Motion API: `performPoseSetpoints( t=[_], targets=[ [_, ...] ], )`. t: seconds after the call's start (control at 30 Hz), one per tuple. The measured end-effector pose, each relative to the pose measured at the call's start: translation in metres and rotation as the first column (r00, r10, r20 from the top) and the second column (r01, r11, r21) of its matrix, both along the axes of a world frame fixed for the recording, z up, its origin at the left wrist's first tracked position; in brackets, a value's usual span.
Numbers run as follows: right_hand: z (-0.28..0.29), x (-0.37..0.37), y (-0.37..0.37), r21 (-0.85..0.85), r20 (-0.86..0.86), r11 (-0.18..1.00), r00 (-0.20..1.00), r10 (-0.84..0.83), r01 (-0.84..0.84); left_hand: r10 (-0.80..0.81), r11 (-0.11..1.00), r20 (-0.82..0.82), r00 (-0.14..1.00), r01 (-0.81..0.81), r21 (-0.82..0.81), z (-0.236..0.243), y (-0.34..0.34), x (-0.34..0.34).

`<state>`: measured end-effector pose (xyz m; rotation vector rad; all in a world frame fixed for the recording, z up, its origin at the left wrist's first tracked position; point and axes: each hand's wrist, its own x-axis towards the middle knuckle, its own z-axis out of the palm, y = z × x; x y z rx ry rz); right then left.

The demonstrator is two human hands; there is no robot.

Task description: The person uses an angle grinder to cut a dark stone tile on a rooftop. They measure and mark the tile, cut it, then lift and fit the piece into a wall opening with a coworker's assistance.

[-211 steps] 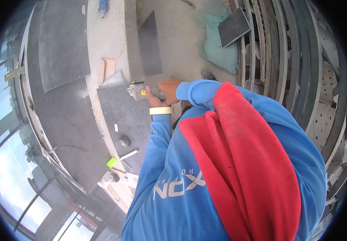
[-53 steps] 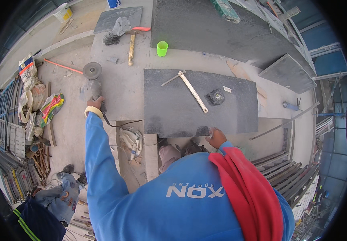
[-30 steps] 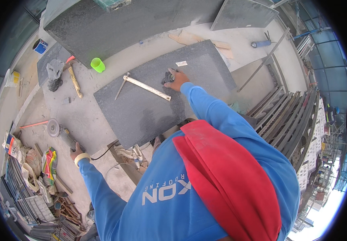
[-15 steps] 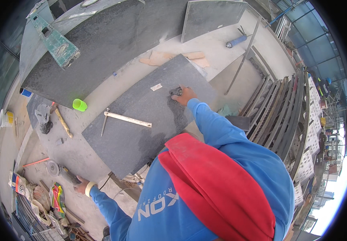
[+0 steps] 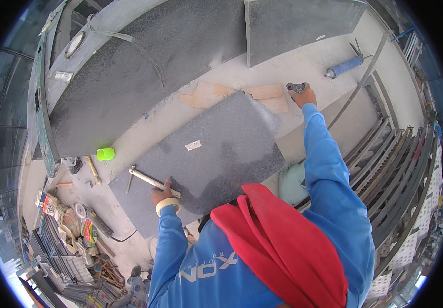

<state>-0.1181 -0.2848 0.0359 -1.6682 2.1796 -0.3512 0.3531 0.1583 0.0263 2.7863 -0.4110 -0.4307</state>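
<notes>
My left hand point(image 5: 163, 193) is closed around the free end of a pale bevel gauge point(image 5: 148, 178) with a thin metal leg, lying on a dark grey stone slab point(image 5: 221, 149). A cream tape roll point(image 5: 168, 206) circles my left wrist. Beyond the slab's far right edge, my right hand point(image 5: 306, 96) grips a dark crumpled wad point(image 5: 297, 87), too blurred to name more closely. Down on the left lies an angle grinder point(image 5: 98, 223) with its cord, apart from my hands. A small white label point(image 5: 192, 146) sticks to the slab.
Large dark panels point(image 5: 180, 56) lean along the far side. A blue caulking gun point(image 5: 344, 67) lies at far right, near stacked metal bars point(image 5: 385, 174). Left of the slab are a green cup point(image 5: 105, 154), a hammer point(image 5: 93, 170) and heaped bags point(image 5: 67, 223).
My left hand has let go of the angle grinder and come over to the bevel gauge. My right hand has carried the dark wad off the slab, away to the right.
</notes>
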Motion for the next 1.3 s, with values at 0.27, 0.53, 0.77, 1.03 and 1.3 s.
performPoseSetpoints(
  t=[0.27, 0.53, 0.77, 1.03, 1.3],
  targets=[
    [-0.036, -0.032, -0.07, 0.14, -0.154, 0.989, 0.985, 0.071, -0.05, 0.15, 0.971, 0.032, 0.988, -0.141, -0.192, -0.022, 0.01, -0.014],
    [0.036, 0.097, 0.143, -0.074, 0.74, 0.941, 0.614, 0.275, -0.331, -0.322, 0.712, -0.021, 0.946, 0.228, -0.664, 0.032, -0.036, -0.148],
    [0.098, 0.156, 0.258, -0.144, 0.922, 0.944, 0.308, 0.237, -0.296, -0.856, 0.338, 0.034, 0.516, 0.608, -0.719, 0.058, -0.097, -0.21],
    [0.089, 0.036, 0.149, -0.279, 0.229, 0.88, 0.863, 0.451, -0.385, -0.78, 0.434, -0.059, 0.623, 0.47, -0.769, 0.041, -0.031, -0.196],
    [0.047, -0.022, -0.028, 0.024, -0.213, 0.964, 0.94, 0.265, -0.267, -0.334, 0.854, 0.061, 0.94, 0.33, -0.403, 0.044, 0.066, -0.119]
  ],
)
